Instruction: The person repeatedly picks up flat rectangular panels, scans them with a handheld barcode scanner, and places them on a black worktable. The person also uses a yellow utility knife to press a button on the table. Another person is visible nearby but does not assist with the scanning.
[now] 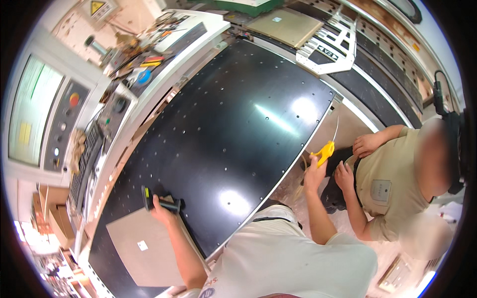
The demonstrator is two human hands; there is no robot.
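My left hand (164, 213) is closed around a black handheld barcode scanner (162, 203) at the lower left, just over the edge of a flat beige panel (149, 246). That panel lies on the black machine table (223, 130) and bears a small white label (142, 245). In my right hand (315, 174) is a yellow air blow gun (325, 152), held off the table's right edge with its thin metal nozzle pointing away from me. A hose hangs below the gun, partly hidden.
A person (387, 178) stands close on the right, hands at the waist. Along the left are a keyboard (85, 167), a control panel with a screen (35, 111) and a cluttered shelf. Another panel (285, 27) lies at the far end beside a white metal plate (329, 52).
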